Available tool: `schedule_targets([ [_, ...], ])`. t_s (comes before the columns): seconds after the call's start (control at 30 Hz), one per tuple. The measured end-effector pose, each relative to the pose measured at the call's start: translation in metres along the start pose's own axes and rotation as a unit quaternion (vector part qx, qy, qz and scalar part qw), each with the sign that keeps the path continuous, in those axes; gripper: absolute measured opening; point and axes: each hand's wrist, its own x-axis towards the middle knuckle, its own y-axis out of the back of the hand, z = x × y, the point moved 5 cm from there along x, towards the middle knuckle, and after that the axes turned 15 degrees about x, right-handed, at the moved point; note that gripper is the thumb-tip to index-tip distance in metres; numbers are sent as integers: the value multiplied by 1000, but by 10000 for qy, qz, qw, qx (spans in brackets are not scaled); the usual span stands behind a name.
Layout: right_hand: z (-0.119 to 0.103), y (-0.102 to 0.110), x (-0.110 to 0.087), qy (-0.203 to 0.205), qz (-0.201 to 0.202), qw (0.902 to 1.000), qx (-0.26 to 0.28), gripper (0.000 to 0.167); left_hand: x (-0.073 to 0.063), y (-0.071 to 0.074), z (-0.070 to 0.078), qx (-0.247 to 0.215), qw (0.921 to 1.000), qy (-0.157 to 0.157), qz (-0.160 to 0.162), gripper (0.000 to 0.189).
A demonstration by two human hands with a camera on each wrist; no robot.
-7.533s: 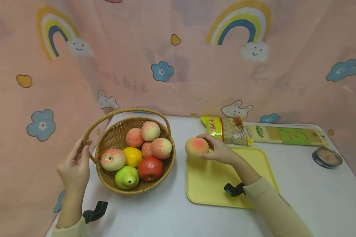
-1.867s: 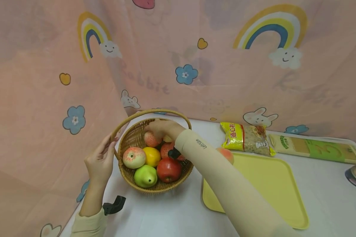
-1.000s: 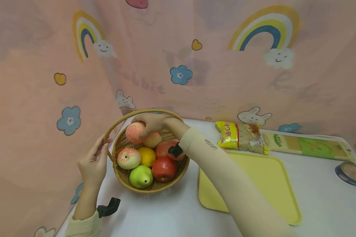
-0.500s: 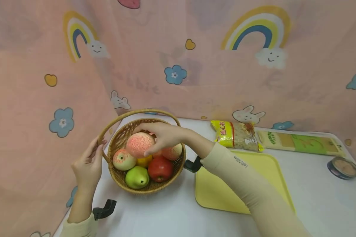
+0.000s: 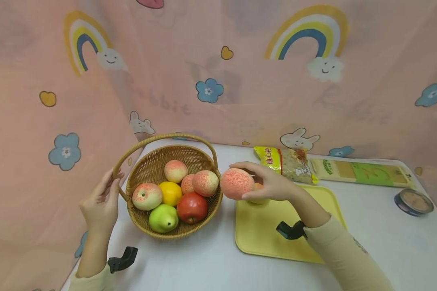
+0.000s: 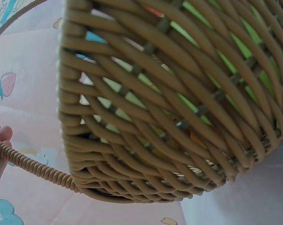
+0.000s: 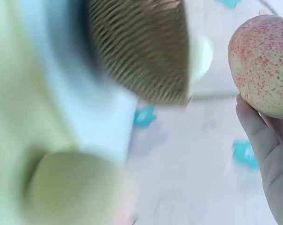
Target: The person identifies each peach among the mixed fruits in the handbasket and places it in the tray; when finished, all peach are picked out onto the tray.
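Note:
My left hand (image 5: 101, 206) grips the arched handle (image 5: 164, 137) of a wicker basket (image 5: 145, 165) at its left end. In the left wrist view the woven wall (image 6: 155, 93) fills most of the picture. Inside the basket lie several peaches (image 5: 205, 183), a red apple (image 5: 191, 207), a green pear (image 5: 163, 218) and a yellow fruit (image 5: 170, 193). My right hand (image 5: 274, 184) holds a speckled peach (image 5: 236, 184) between thumb and fingers, above the left part of a yellow tray (image 5: 276, 234). A second peach (image 5: 259, 197) on that tray is partly hidden behind the hand.
Behind the tray lie a yellow pasta bag (image 5: 291, 163) and a long green-and-beige packet (image 5: 362, 171). A round tin (image 5: 414, 202) stands at the right. Printed pink cloth (image 5: 218, 117) hangs behind the white table (image 5: 189, 262).
My right hand has lifted a peach out of the basket and carried it right to the tray. Earlier it brought another peach there. The left hand has kept its grip on the handle.

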Motion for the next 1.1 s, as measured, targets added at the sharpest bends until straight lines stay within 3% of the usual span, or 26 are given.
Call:
schedule_targets([
  [0.27, 44, 48, -69, -665, 1085, 9917, -187, 67, 0, 3, 0, -28, 10000, 40, 60, 31],
  [0.47, 68, 73, -101, -1103, 1559, 9814, -176, 70, 1, 5, -2, -87, 9999, 92, 71, 31],
  [0.8, 104, 93, -124, -1632, 1836, 9680, -520, 64, 1, 4, -3, -117, 9999, 67, 79, 32],
  [1.1, 118, 96, -132, -1857, 1694, 9678, -132, 59, -1, 1, -2, -188, 9998, 90, 52, 33],
])
